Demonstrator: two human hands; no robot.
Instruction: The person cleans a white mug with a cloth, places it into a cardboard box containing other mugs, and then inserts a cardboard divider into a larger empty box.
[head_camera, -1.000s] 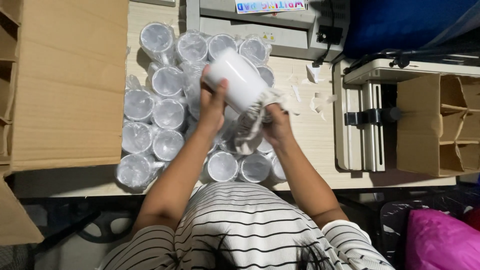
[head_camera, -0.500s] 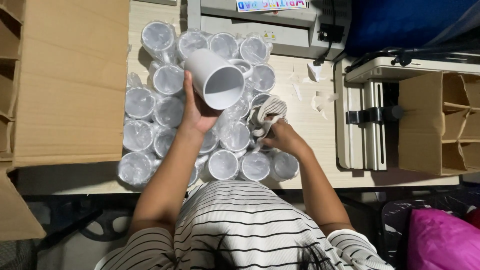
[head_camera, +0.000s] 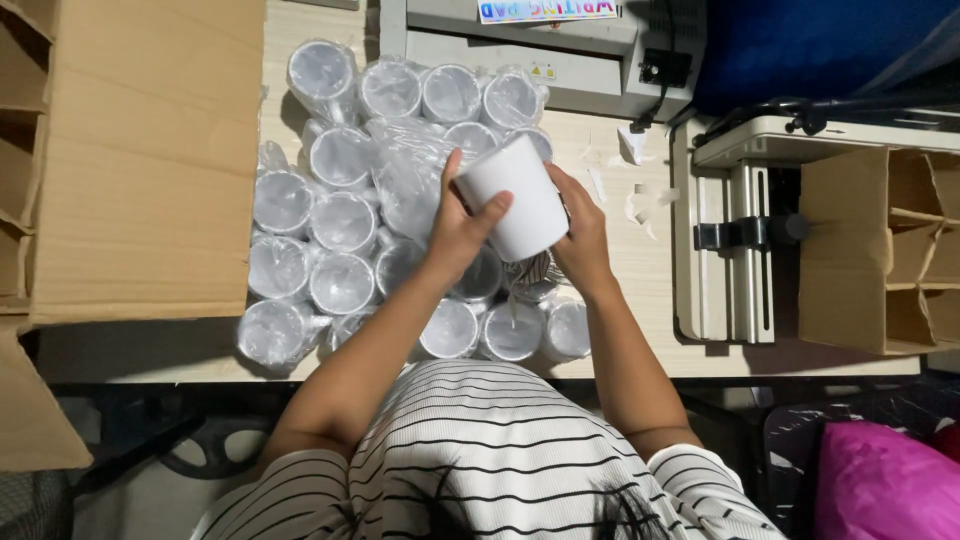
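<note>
Above the plastic-wrapped mugs (head_camera: 345, 222), both hands, left (head_camera: 462, 230) and right (head_camera: 580, 240), grip a white mug (head_camera: 515, 200).

A smooth, matt white mug (head_camera: 512, 200) is seen above mugs wrapped in glossy, crinkled clear plastic (head_camera: 345, 225). Pale wood grain is shown by the tabletop (head_camera: 640, 330), and matt brown cardboard by the box (head_camera: 150, 160).
</note>
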